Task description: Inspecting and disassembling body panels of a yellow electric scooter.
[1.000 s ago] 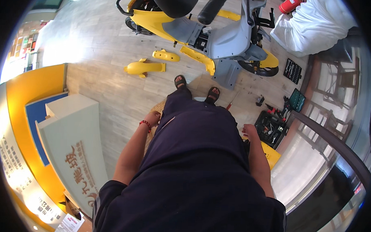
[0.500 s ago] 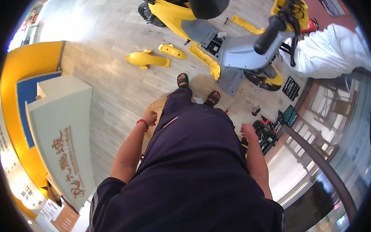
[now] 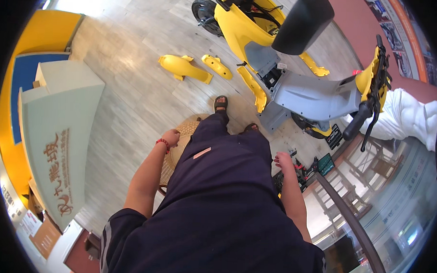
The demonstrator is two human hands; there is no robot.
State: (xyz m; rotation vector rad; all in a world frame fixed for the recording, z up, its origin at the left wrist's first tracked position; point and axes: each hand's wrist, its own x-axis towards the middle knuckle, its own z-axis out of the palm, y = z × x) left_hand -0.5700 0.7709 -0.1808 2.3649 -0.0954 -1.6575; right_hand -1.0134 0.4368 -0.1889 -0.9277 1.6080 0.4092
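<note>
Both hands hang at the person's sides, holding nothing. Left hand, red band at the wrist, fingers loosely curled, sits just above the rim of a woven wicker seat; whether it touches the weave cannot be told. Right hand is half closed, its fingertips hidden against the dark trousers, so its grip cannot be told for sure; it hovers near a tool case on the floor, most of it cut off behind the leg. Two sandalled feet ahead, the right one partly hidden. Beyond them a yellow scooter stands stripped, grey frame exposed, black seat raised. Loose yellow body panels lie apart on the pale floor. Pale counter at left. White-clothed person at right edge, mostly out of frame.
</note>
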